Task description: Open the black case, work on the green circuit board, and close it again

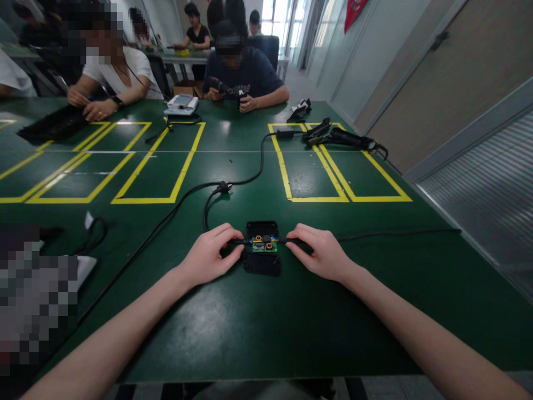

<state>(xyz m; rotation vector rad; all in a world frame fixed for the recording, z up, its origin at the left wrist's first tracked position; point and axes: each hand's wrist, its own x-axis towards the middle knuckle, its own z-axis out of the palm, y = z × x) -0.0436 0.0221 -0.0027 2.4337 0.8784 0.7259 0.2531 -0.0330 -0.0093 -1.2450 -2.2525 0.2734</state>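
A small green circuit board [264, 245] with orange coils sits between two black plastic shell halves, one [262, 228] behind it and one [262, 264] in front. My left hand [210, 255] pinches the black cable [208, 206] where it enters the board's left side. My right hand [320, 253] is closed on the other black cable [395, 233] at the board's right side. Both hands rest on the green table [250, 322].
Yellow tape rectangles [287, 183] mark the table. A black adapter with clips [333, 136] lies at the far right, a white device [182, 104] at the back. Other people sit at the far side working. A white sheet [85, 266] lies at left.
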